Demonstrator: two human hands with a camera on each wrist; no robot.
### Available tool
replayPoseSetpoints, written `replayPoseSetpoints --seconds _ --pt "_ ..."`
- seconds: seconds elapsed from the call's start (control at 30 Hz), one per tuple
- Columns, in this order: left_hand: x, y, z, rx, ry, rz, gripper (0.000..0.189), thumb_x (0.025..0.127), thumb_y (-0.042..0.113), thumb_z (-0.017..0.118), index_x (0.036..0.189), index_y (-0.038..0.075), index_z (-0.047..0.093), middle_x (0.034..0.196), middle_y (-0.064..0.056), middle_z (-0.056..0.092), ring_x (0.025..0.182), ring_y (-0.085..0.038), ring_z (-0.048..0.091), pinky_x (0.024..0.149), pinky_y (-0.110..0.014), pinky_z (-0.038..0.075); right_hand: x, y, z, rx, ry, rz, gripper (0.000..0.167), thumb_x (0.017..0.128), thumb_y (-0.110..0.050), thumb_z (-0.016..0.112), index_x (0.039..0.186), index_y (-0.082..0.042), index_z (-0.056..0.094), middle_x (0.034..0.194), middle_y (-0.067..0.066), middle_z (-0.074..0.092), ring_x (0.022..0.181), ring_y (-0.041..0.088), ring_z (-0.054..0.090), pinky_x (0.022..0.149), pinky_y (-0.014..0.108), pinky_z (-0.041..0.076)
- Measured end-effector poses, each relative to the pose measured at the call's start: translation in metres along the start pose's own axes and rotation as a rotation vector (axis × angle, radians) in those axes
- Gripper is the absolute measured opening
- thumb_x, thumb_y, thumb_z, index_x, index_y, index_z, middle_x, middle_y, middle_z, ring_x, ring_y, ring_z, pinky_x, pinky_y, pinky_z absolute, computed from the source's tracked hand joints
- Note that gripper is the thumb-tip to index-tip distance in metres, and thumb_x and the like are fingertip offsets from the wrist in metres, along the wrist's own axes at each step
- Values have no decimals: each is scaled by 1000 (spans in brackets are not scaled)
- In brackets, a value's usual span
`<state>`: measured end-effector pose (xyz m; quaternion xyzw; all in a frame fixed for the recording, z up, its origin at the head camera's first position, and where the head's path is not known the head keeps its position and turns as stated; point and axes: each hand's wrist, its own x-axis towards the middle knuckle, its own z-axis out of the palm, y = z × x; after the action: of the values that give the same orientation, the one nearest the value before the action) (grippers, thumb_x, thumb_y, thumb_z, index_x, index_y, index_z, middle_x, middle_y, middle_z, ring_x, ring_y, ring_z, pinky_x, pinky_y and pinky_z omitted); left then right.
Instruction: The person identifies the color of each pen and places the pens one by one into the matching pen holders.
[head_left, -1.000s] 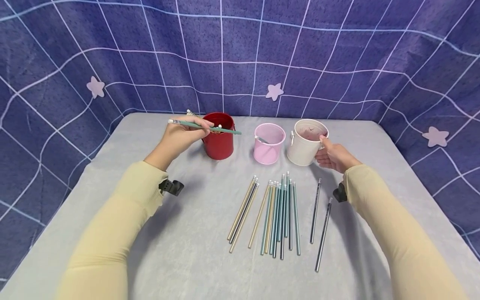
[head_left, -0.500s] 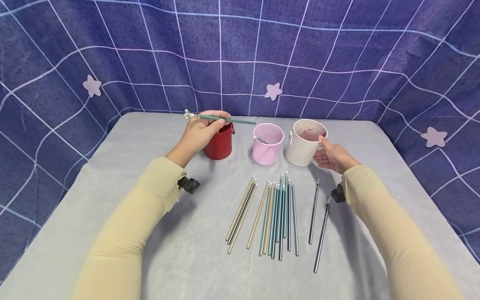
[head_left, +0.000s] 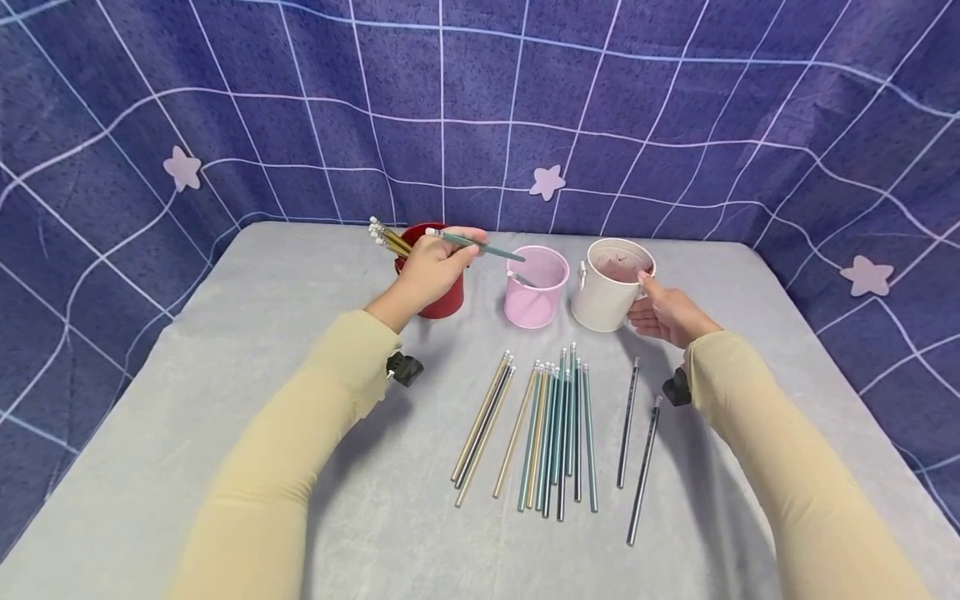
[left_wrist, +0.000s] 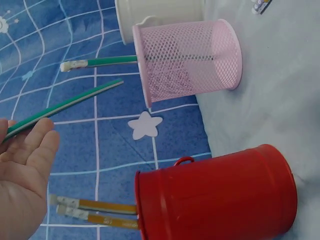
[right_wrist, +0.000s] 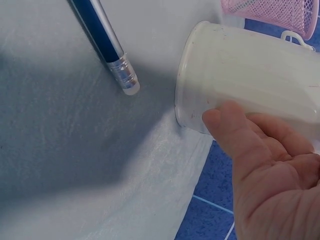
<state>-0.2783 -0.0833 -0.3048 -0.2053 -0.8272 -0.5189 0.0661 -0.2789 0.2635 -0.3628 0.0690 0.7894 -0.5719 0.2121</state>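
L hand (head_left: 433,268) pinches green pencil (left_wrist: 72,103), part-hiding red metal pail (left_wrist: 220,194) (unobscured, L-wrist view); R hand (head_left: 671,315) prob. grips white metal pail (head_left: 602,302).

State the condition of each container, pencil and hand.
Red bucket: upright, gold pencils inside
Pink cup: upright, one green pencil inside
White bucket: upright, held
Loose pencils: lying on table
Held pencil: tip outside pink cup
Left hand: pinching that pencil
Right hand: holding white bucket
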Motion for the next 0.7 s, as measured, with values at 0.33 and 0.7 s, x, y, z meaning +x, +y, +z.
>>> replayPoseSetpoints --seconds 0.33,0.7 --pt "2 -10 18 29 -41 -33 27 94 4 58 118 -4 64 115 -17 66 104 -26 63 89 -34 49 3 3 5 14 -13 -2 88 100 -54 17 137 26 19 143 40 26 135 46 28 110 46 28" --pt "13 -16 36 73 -95 -15 27 92 4 61 117 -6 65 117 -16 66 108 -25 62 90 -35 50 1 2 -1 9 2 -7 90 99 -56 15 137 25 18 144 40 25 136 44 28 110 45 28"
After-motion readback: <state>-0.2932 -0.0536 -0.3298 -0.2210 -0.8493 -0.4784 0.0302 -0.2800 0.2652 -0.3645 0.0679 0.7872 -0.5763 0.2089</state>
